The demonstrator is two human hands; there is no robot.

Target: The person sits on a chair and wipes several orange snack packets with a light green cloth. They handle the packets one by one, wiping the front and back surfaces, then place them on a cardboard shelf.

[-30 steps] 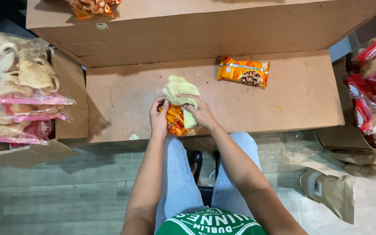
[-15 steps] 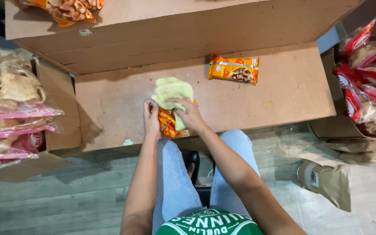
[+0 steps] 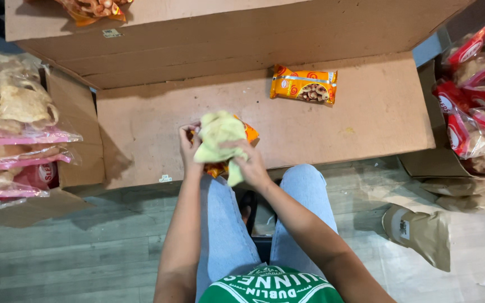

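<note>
Right hand [image 3: 249,163] closed on pale yellow cloth [image 3: 218,134] over orange snack packet [image 3: 220,166], frame centre | left hand [image 3: 189,148] pinches packet's left edge | advice: hold packet flat on cardboard flap [image 3: 366,118], wipe gently | second orange packet [image 3: 304,85] upper centre

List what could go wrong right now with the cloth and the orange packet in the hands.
1. The yellow-green cloth covers most of the orange snack packet, so the left hand and right hand may squeeze it unseen and crush what is inside.
2. Both hands work near the front edge of the cardboard flap; if released, the packet may slide to the floor.
3. The cloth's loose end hangs over that edge and might snag.
</note>
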